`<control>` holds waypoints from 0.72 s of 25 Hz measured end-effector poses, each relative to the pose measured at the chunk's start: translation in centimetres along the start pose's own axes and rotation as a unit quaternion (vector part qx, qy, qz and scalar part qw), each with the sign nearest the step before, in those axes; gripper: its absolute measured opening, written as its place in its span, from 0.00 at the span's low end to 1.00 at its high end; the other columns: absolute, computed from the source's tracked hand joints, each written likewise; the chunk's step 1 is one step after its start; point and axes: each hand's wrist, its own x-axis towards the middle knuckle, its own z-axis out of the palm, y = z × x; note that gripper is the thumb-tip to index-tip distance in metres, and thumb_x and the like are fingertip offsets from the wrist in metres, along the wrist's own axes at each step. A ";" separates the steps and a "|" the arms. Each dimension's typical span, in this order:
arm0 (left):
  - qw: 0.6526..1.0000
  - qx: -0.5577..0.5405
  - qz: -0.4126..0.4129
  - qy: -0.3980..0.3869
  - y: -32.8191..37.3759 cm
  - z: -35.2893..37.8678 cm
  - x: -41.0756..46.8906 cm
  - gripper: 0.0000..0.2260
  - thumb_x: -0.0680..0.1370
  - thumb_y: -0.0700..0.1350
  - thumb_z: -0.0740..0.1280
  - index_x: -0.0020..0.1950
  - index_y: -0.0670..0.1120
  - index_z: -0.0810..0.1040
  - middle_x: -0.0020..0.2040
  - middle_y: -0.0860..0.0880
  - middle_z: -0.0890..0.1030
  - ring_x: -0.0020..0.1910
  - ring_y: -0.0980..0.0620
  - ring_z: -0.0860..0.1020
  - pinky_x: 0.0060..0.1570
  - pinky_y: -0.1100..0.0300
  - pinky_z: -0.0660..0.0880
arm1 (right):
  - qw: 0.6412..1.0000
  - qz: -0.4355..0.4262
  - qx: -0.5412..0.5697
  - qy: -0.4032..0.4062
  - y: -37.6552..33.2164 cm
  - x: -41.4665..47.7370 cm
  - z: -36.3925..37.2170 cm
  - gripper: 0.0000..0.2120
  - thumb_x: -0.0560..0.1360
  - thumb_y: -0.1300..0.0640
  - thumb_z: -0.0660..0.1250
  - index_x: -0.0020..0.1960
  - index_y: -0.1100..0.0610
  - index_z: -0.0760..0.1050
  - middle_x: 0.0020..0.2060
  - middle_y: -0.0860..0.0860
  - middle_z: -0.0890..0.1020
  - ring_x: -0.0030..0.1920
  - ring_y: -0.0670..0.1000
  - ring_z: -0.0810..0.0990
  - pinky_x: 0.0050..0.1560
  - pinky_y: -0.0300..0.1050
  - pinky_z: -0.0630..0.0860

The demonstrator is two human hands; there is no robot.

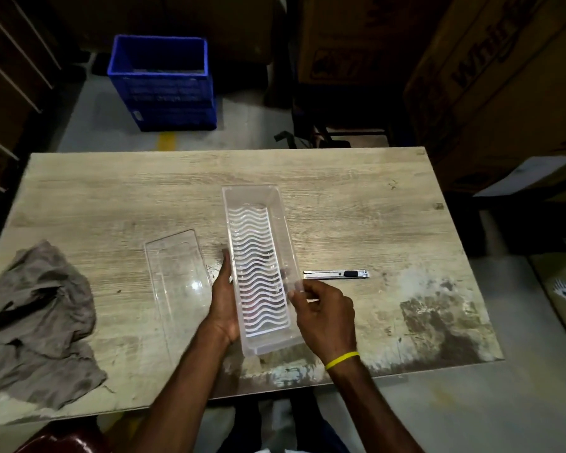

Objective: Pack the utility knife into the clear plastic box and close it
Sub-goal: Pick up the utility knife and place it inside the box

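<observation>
A long clear plastic box with a white wavy insert on its floor stands open in the middle of the wooden table. My left hand lies flat against its left wall. My right hand pinches the box's right rim with thumb and fingers. The clear lid lies flat on the table to the left of the box. The utility knife, silver with a black slider, lies on the table just right of the box, beyond my right hand and untouched.
A crumpled grey cloth lies at the table's left edge. On the floor behind the table stands a blue crate. Large cardboard boxes are stacked at the back right, and smaller boxes sit on the floor at the right.
</observation>
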 end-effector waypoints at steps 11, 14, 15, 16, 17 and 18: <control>0.995 -0.026 0.080 0.055 -0.9 -0.9 0.1 0.30 0.80 0.67 0.56 0.52 0.45 0.87 0.48 0.44 0.88 0.47 0.42 0.86 0.47 0.44 0.83 | 0.998 -0.007 -0.068 -0.005 9.6 9.6 -4.5 0.13 0.69 0.58 0.78 0.53 0.58 0.85 0.46 0.55 0.87 0.48 0.54 0.84 0.55 0.50 0.78; 0.995 -0.045 0.080 0.042 -1.0 -1.4 -0.5 0.30 0.80 0.67 0.56 0.53 0.45 0.87 0.48 0.43 0.88 0.47 0.41 0.86 0.47 0.43 0.83 | 0.979 -0.051 -0.194 -0.042 11.7 12.2 -4.4 0.15 0.68 0.52 0.78 0.54 0.51 0.85 0.49 0.52 0.83 0.54 0.58 0.79 0.53 0.50 0.71; 0.995 -0.057 0.076 0.036 -1.0 -1.5 -0.6 0.32 0.81 0.67 0.55 0.55 0.44 0.86 0.50 0.42 0.87 0.49 0.40 0.86 0.50 0.42 0.82 | 0.974 -0.064 -0.211 -0.051 12.3 12.7 -4.3 0.15 0.67 0.50 0.78 0.53 0.48 0.85 0.48 0.50 0.82 0.54 0.57 0.77 0.52 0.48 0.68; 0.995 -0.072 0.066 0.010 -1.0 -1.4 -0.6 0.34 0.82 0.67 0.52 0.60 0.41 0.84 0.54 0.39 0.86 0.54 0.38 0.84 0.56 0.39 0.80 | 0.970 -0.076 -0.222 -0.060 12.7 13.1 -4.1 0.14 0.67 0.48 0.78 0.52 0.47 0.85 0.48 0.48 0.81 0.54 0.55 0.77 0.50 0.46 0.64; 0.993 -0.091 0.055 -0.046 -1.0 -1.0 -0.8 0.37 0.83 0.67 0.47 0.66 0.38 0.79 0.61 0.35 0.83 0.61 0.36 0.80 0.65 0.38 0.73 | 0.966 -0.088 -0.231 -0.071 13.1 13.4 -4.0 0.14 0.66 0.47 0.78 0.51 0.45 0.85 0.48 0.47 0.80 0.54 0.54 0.76 0.50 0.46 0.61; 0.989 -0.095 0.060 -0.092 -0.9 -0.6 -0.9 0.40 0.82 0.67 0.42 0.72 0.36 0.72 0.68 0.33 0.77 0.69 0.34 0.74 0.73 0.38 0.62 | 0.963 -0.097 -0.238 -0.085 13.3 13.7 -3.9 0.15 0.65 0.45 0.78 0.51 0.44 0.85 0.48 0.46 0.80 0.54 0.53 0.76 0.50 0.45 0.60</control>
